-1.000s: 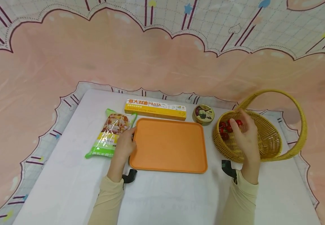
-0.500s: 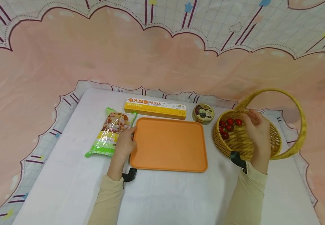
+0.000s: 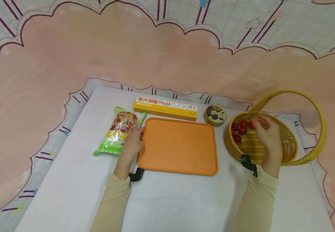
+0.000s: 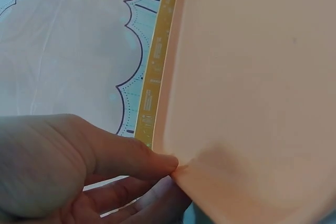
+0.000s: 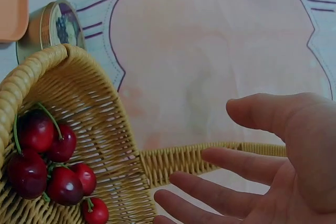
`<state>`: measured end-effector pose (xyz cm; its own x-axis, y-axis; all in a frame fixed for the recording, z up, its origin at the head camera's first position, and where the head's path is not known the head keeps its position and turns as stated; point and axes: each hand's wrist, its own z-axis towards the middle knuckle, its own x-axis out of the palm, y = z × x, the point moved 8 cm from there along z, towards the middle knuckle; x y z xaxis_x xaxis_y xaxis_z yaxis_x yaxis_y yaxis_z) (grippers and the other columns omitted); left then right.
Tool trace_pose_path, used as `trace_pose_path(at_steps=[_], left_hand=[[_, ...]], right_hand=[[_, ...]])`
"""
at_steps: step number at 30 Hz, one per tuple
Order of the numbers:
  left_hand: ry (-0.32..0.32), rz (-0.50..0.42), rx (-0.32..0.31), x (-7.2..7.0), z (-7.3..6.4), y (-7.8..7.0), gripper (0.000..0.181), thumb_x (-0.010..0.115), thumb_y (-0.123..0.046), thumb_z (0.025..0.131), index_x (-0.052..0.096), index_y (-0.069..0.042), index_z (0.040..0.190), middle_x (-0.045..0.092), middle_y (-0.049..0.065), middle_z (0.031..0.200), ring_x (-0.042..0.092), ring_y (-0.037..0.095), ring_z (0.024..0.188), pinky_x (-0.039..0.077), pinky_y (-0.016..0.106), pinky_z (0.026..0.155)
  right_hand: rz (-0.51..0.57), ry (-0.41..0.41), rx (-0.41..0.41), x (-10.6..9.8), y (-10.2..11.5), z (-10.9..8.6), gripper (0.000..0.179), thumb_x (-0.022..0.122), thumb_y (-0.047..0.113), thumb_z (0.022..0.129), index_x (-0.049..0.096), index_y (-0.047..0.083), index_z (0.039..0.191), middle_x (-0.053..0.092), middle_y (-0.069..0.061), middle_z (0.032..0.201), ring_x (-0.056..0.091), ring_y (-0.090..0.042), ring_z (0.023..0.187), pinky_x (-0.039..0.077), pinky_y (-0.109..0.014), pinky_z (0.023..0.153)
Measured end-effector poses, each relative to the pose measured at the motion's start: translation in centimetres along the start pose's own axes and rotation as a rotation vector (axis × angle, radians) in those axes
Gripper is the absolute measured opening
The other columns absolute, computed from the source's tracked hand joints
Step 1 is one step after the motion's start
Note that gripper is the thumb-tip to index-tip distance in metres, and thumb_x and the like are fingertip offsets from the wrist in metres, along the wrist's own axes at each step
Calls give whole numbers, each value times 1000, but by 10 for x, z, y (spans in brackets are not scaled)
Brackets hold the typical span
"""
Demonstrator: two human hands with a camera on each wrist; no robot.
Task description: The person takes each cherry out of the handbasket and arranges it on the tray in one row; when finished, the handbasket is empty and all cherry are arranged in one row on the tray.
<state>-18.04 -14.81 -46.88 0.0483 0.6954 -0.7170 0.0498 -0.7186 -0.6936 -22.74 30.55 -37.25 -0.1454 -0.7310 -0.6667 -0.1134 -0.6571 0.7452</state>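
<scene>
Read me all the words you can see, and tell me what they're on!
"意大利面 PASTA": long box.
"Chicken curry sauce": same box; its smaller print is unreadable.
Green-edged bag: characters too blurred.
Round tin: label too small.

The tray [image 3: 179, 146] looks smooth plastic, the basket [image 3: 250, 147] rough wicker.

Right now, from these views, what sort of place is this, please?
Probably a staged indoor set rather than a working kitchen: a wrinkled, cartoon-patterned backdrop fills the background, with a pasta box and a wicker basket laid out in front of it.
</scene>
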Motion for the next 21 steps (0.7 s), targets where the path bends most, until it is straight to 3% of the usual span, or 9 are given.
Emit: trace_pose_path(at_steps=[3, 9, 13, 16, 19, 21], left_hand=[[24, 0, -11, 3, 2, -2, 58, 53, 13, 79, 51, 10, 137, 57, 30, 126, 53, 36, 94, 44, 46, 79], [32, -11, 17, 5, 4, -3, 57, 49, 13, 79, 51, 11, 136, 54, 32, 129, 53, 41, 110, 44, 51, 90], [19, -7, 50, 4, 4, -1, 58, 50, 13, 76, 53, 11, 134, 56, 32, 124, 54, 39, 102, 45, 48, 82], [21, 2, 52, 4, 5, 1, 57, 51, 13, 76, 53, 12, 133, 56, 33, 123, 54, 38, 99, 45, 47, 81], [37, -1, 43, 4, 4, 1, 57, 51, 14, 78, 52, 13, 134, 55, 34, 126, 53, 41, 107, 45, 51, 87], [38, 3, 46, 4, 4, 0, 56, 51, 14, 78, 51, 14, 134, 53, 34, 128, 52, 43, 115, 44, 52, 90]], right_hand=[[-1, 16, 25, -3, -4, 1, 59, 48, 35, 100, 43, -1, 146, 51, -32, 136, 45, 8, 80, 38, -16, 72], [7, 35, 38, -6, -11, 3, 60, 47, 36, 100, 42, -1, 147, 50, -31, 137, 47, 4, 86, 40, -17, 74], [9, 98, 63, -4, -14, 5, 64, 45, 39, 100, 39, -2, 149, 47, -30, 140, 53, -21, 107, 43, -33, 87], [7, 154, 85, -1, -18, 7, 67, 41, 41, 101, 34, -4, 150, 43, -33, 142, 45, -41, 122, 40, -51, 96], [1, 191, 118, 2, -25, 11, 68, 40, 40, 101, 31, -7, 150, 38, -36, 144, 41, -46, 125, 36, -58, 101], [-23, 207, 142, 4, -30, 15, 68, 40, 39, 101, 32, -9, 149, 41, -36, 139, 47, -43, 116, 42, -52, 95]])
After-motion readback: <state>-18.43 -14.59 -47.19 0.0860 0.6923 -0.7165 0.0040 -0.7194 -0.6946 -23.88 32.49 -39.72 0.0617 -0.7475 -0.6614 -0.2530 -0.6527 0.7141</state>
